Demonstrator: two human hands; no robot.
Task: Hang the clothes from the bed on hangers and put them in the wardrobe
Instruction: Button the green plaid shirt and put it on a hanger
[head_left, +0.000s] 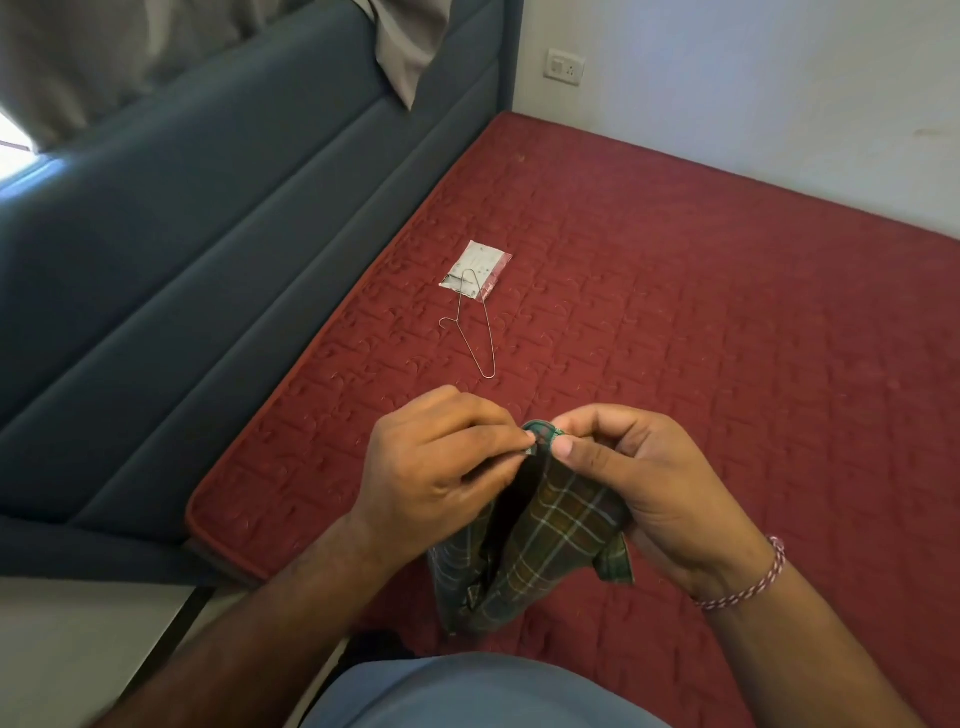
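A green and brown checked garment (550, 535) hangs in front of me over the near edge of the red mattress (701, 322). My left hand (441, 467) pinches its top edge from the left. My right hand (639, 478) pinches the same edge from the right, its thumb on the cloth, a red-and-white thread bracelet at the wrist. The two pinches almost meet at the garment's top. A thin wire hanger (475, 325) lies flat on the mattress beyond my hands, untouched.
A small white packet (477, 267) lies under the hanger's far end. A blue-grey padded headboard (208, 249) runs along the left of the bed. A white wall with a socket (564, 66) stands behind. Curtain cloth (405, 47) hangs over the headboard.
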